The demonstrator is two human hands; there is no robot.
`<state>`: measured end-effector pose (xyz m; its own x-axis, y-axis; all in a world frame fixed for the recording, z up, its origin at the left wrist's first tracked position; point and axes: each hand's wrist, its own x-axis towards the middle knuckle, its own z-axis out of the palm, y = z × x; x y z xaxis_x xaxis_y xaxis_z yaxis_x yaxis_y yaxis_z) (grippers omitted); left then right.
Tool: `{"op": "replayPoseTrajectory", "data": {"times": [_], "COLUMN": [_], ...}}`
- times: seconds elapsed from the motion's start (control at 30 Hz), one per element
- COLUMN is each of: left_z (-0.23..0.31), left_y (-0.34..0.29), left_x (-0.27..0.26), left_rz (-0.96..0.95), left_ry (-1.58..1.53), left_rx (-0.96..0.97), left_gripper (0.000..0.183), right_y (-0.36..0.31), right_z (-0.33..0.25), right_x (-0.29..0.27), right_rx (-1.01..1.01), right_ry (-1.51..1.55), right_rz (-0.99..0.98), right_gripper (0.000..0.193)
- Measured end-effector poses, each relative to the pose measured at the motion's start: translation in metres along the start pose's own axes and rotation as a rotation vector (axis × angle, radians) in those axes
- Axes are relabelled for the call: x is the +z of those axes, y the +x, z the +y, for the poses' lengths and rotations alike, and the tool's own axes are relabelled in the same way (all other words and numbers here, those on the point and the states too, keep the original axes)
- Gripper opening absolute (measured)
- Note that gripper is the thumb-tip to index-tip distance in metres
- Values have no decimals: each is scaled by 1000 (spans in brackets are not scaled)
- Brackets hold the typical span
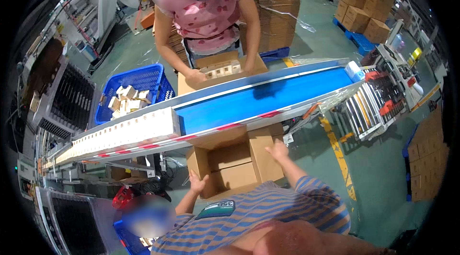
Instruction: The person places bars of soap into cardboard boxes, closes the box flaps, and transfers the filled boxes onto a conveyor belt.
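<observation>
An open cardboard box (233, 164) stands in front of me, against the near side of the conveyor, with its inner bottom showing. My left hand (197, 181) grips the box at its left side, thumb up and fingers partly hidden behind the cardboard. On the opposite side, my right hand (277, 150) holds the outer edge of the right flap (263, 152). Beyond the box, a long row of white packs (139, 130) stands tightly side by side on the blue conveyor belt (268, 97), ending left of its middle.
Across the conveyor, a co-worker (206, 20) has both hands at another cardboard box (258, 65) holding white packs. A blue basket (165, 85) of loose packs stands at far left. A roller table (371, 109) adjoins the belt's right end. Stacked cartons (426, 159) stand at right.
</observation>
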<state>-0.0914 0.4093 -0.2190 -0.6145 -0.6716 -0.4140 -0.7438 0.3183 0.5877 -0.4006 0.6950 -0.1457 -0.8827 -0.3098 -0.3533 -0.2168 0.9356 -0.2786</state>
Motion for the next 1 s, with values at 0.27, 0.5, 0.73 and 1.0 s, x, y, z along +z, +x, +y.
{"op": "replayPoseTrajectory", "data": {"times": [0.27, 0.5, 0.73, 1.0], "left_z": [5, -11, 0, 31], "left_y": [16, 31, 23, 18], "left_x": [-17, 5, 12, 4], "left_rz": [-166, -292, -80, -99], "left_ry": [-276, -373, -11, 2], "left_rx": [120, -31, -147, -141], "left_gripper": [81, 37, 48, 49], "right_y": [-15, 1, 1, 0], "right_z": [-59, -54, -55, -48], "right_x": [63, 73, 67, 59], "right_rx": [-149, -153, -205, -186], "right_ry": [265, 267, 259, 224], "right_rz": [-70, -138, -75, -48], "right_gripper": [72, 71, 66, 55]}}
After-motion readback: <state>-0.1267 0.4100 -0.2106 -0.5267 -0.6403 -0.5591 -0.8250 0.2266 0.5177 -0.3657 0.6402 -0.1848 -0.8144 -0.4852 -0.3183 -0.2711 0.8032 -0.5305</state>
